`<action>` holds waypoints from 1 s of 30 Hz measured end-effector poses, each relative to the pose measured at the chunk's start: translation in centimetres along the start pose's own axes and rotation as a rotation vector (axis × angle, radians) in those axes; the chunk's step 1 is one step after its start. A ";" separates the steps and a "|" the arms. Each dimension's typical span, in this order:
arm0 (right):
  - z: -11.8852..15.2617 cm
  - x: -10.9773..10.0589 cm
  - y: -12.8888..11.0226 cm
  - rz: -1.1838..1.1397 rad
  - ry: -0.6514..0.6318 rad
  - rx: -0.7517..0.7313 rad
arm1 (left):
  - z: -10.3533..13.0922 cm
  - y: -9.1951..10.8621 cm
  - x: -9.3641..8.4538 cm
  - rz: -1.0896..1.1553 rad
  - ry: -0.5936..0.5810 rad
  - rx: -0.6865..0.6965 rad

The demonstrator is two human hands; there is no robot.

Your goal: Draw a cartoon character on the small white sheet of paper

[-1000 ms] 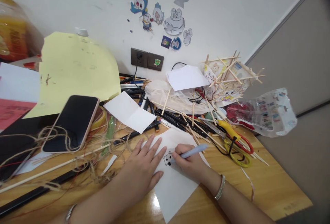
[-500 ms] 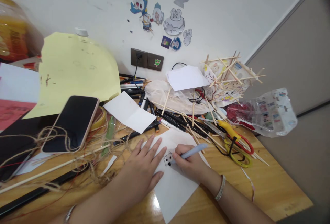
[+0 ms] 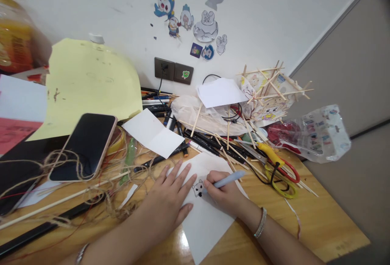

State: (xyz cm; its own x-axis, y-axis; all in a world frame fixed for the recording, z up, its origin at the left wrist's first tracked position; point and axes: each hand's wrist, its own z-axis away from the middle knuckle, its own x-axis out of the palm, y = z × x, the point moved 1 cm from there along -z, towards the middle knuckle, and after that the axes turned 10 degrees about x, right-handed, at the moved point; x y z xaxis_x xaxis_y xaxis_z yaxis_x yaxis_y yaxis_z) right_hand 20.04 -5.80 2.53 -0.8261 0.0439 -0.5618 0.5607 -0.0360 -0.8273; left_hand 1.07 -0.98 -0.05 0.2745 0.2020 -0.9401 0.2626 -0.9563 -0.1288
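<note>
A white sheet of paper (image 3: 202, 226) lies on the wooden table. Near its upper middle is a small black line drawing (image 3: 198, 187) of an animal face with ears and dark spots. My left hand (image 3: 173, 194) rests flat with spread fingers on the paper's left side and the table. My right hand (image 3: 225, 192) grips a light blue pen (image 3: 230, 178) just right of the drawing. The pen's tip is hidden by the fingers, close to the face's right edge.
A phone (image 3: 87, 147) lies at the left among tangled twine. Behind the paper are black markers (image 3: 201, 142), thin sticks and a folded white paper (image 3: 154, 133). Yellow-handled scissors (image 3: 271, 155) lie at the right, near a clear plastic pouch (image 3: 323, 135). A stick frame (image 3: 271, 94) stands against the wall.
</note>
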 end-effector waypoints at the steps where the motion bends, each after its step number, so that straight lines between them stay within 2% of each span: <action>1: 0.0 0.0 0.0 0.000 0.000 0.001 | 0.0 0.0 -0.1 -0.003 -0.006 0.010; 10: 0.1 -0.1 -0.1 -0.010 -0.018 -0.015 | 0.2 0.0 0.2 0.003 0.007 -0.009; 16: 0.1 0.0 -0.3 -0.014 -0.015 -0.012 | 0.0 -0.1 -0.1 0.026 -0.039 0.001; 20: 0.3 0.0 -0.3 -0.020 0.004 -0.013 | 0.2 0.2 0.5 0.018 0.015 -0.028; 22: 0.2 -0.1 -0.2 -0.064 0.070 0.011 | 0.2 0.1 0.6 0.006 0.042 -0.051; 27: 0.1 -1.2 0.0 -0.242 0.395 0.100 | -0.1 -0.4 -0.2 -0.019 -0.012 -0.044; 30: 0.0 -1.6 0.2 -0.283 0.478 0.099 | 0.0 -0.5 0.6 -0.018 -0.025 -0.055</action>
State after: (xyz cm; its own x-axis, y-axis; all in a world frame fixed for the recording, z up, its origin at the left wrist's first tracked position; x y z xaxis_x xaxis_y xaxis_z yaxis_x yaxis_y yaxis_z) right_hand 21.46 -5.92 3.30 -0.8128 0.5124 -0.2770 0.2941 -0.0495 -0.9545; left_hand 1.09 -0.41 -0.51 0.2466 0.2133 -0.9454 0.3184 -0.9392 -0.1288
